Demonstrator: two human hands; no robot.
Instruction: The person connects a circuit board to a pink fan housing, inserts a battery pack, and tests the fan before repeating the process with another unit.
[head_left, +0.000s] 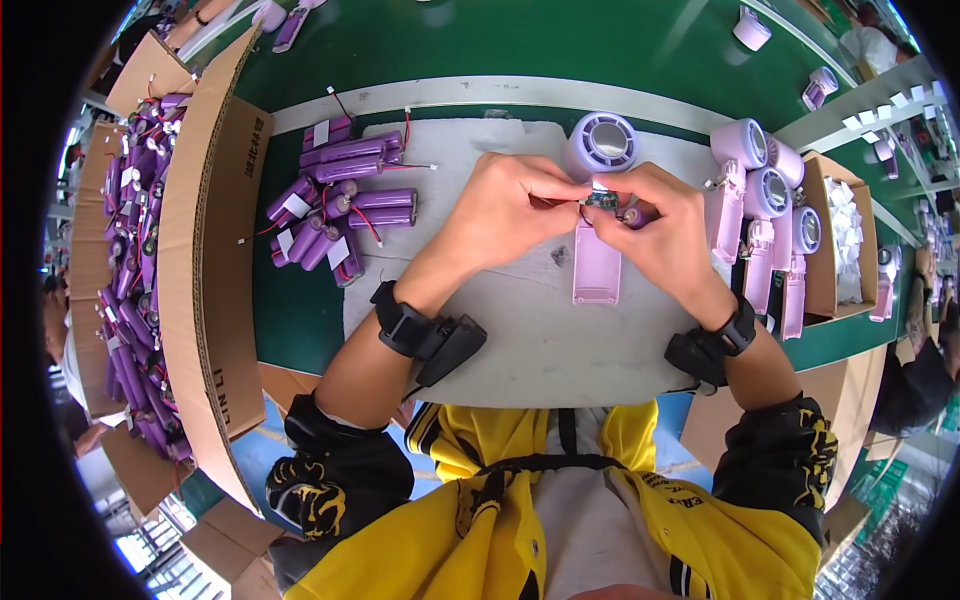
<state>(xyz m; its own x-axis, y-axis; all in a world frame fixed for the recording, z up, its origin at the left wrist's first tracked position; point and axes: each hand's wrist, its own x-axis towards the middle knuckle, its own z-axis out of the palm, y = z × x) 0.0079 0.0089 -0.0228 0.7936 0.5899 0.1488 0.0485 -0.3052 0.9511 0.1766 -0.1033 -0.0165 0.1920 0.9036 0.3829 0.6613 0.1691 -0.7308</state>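
Fingers (562,190) of left hand (505,212) and right hand (668,228) pinch a green board (601,200), purple fan (608,140) just past them, so hold gently.

Fan (603,142) — batteries (348,170) left, fans (767,192) right

The circuit board (602,200) was partly hidden by the left hand (515,205) and right hand (660,212).
Its details were too small to tell; the upper end of the pink handle shell (597,268) was covered, the yellow jacket (440,545) cut off below.
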